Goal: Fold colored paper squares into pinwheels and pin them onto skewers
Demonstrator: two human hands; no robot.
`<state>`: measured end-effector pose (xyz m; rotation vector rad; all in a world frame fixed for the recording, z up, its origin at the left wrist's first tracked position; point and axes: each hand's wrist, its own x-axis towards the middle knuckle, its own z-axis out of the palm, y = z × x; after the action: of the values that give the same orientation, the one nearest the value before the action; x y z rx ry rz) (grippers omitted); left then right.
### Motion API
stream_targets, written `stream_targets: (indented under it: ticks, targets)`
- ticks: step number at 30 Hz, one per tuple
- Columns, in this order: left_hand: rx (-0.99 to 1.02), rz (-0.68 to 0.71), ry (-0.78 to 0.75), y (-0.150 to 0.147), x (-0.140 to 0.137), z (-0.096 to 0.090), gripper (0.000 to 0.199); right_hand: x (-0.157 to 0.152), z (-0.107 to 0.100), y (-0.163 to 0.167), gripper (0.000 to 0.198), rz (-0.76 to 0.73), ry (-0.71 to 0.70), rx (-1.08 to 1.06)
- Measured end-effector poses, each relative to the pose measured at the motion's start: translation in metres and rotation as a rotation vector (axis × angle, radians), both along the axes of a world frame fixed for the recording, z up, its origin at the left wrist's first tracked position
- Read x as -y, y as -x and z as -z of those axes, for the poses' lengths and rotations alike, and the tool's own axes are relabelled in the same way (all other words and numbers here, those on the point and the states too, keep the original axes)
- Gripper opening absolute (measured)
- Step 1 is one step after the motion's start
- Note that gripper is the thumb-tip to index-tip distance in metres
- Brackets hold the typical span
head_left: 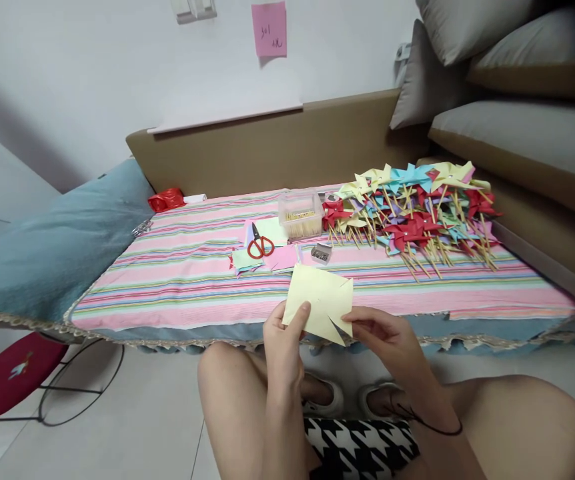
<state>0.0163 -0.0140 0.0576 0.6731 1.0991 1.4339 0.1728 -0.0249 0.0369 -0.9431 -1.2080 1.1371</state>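
Observation:
A pale yellow paper square (321, 293) with slits cut in from its corners is held up between my two hands. My left hand (287, 330) pinches its lower left side, thumb on top. At the lower right, my right hand (385, 333) grips a cut corner beside an open slit. Just beyond the paper stands a small open box of metal fasteners (321, 253). Red-handled scissors (260, 243) lie on coloured paper sheets (282, 258). Behind them, a clear plastic box (301, 217) holds several thin wooden sticks.
Many finished paper pinwheels on sticks (412, 213) are heaped at the right. A striped cloth (177, 287) covers the seat. A red plastic bag (166, 199) lies at the far left, grey cushions (522, 140) are stacked right, and a red stool (12, 377) stands lower left.

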Motion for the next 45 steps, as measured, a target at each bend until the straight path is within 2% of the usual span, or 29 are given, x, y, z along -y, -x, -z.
stream_targets:
  ticks: [6,13,19,26,28,29,32,34,42,45]
  targets:
    - [-0.024,0.087,0.021,-0.006,-0.002,0.008,0.028,-0.001,0.006,0.003,0.009,0.065,0.109,-0.15]
    - [-0.017,0.223,0.051,-0.012,0.0,0.012,0.027,-0.006,0.014,0.015,0.014,0.302,0.158,-0.178]
    - [-0.005,0.282,0.048,-0.012,0.0,0.011,0.027,-0.006,0.016,0.009,0.012,0.317,0.127,-0.048]
    - [-0.077,0.21,0.036,-0.014,-0.001,0.008,0.035,-0.002,0.012,0.009,0.008,0.269,0.077,0.084]
    - [-0.104,0.188,0.046,-0.015,-0.001,0.009,0.036,-0.002,0.011,0.011,0.01,0.252,0.107,0.059]
    - [-0.117,0.169,0.05,-0.016,-0.002,0.009,0.036,-0.002,0.011,0.012,0.015,0.242,0.137,0.01]
    - [-0.152,0.093,0.045,-0.016,-0.003,0.01,0.035,-0.004,0.009,0.015,0.055,0.189,0.237,-0.198]
    - [-0.162,0.068,0.045,-0.017,-0.002,0.01,0.035,-0.006,0.008,0.017,0.073,0.145,0.291,-0.285]
    - [-0.124,0.142,0.064,-0.011,-0.002,0.012,0.035,-0.004,0.007,0.017,0.086,0.192,0.368,-0.287]
    - [-0.146,0.147,0.034,-0.002,-0.004,0.014,0.032,-0.004,0.01,0.008,0.087,0.117,0.394,-0.201]
